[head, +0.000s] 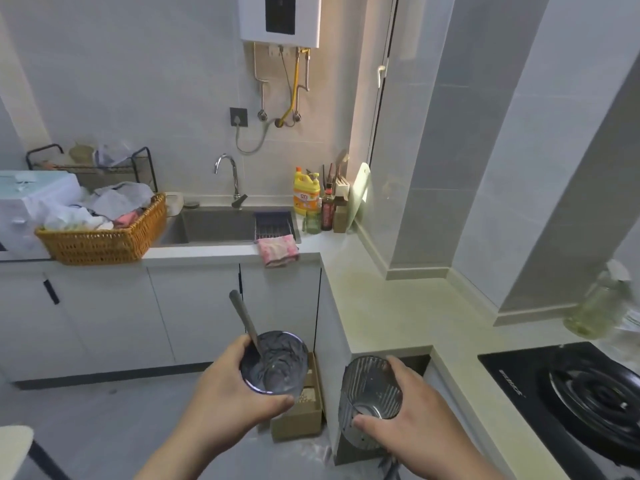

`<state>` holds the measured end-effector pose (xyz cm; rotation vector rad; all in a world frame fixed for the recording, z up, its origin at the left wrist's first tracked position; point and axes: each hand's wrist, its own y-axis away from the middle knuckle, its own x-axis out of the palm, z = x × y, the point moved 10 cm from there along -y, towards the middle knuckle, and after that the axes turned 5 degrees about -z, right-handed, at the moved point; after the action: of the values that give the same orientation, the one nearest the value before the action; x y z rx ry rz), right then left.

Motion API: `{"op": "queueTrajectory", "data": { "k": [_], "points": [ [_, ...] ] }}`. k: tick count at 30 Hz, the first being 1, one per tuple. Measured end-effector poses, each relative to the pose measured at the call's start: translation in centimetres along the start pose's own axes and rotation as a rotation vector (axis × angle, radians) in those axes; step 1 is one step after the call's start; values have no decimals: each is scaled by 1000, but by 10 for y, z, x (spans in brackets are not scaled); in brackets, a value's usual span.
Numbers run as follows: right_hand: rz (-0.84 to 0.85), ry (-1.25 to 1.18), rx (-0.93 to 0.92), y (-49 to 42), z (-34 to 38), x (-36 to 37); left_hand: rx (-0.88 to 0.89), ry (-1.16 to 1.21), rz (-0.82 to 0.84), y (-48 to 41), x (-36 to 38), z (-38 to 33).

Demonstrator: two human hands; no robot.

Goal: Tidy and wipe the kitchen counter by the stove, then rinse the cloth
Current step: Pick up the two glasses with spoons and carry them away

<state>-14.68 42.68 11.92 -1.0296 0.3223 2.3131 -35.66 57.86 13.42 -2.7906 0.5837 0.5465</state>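
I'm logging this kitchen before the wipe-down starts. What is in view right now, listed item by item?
metal cup with spoon: 1, silver, in left hand
ribbed metal cup: 1, silver, in right hand
cloth: 1, pink, over the counter edge by the sink
sink: 1, steel, back counter
tap: 1, chrome, behind the sink
detergent bottle: 1, yellow, right of the sink
basket: 1, wicker, left of the sink, holding laundry
stove: 1, black, right counter
left hand: 1
right hand: 1
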Motion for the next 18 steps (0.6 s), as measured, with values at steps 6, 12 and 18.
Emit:
{"op": "queueTrajectory", "data": {
  "k": [6, 12, 18],
  "points": [
    [-29, -15, 10, -123, -5, 24, 3, 7, 55, -122, 34, 24],
    [-50, -43, 63, -268, -33, 48, -36, 47, 63, -260, 77, 53],
    [-62, 4, 123, -395, -38, 51, -104, 85, 75, -392, 112, 82]
  ]
}}
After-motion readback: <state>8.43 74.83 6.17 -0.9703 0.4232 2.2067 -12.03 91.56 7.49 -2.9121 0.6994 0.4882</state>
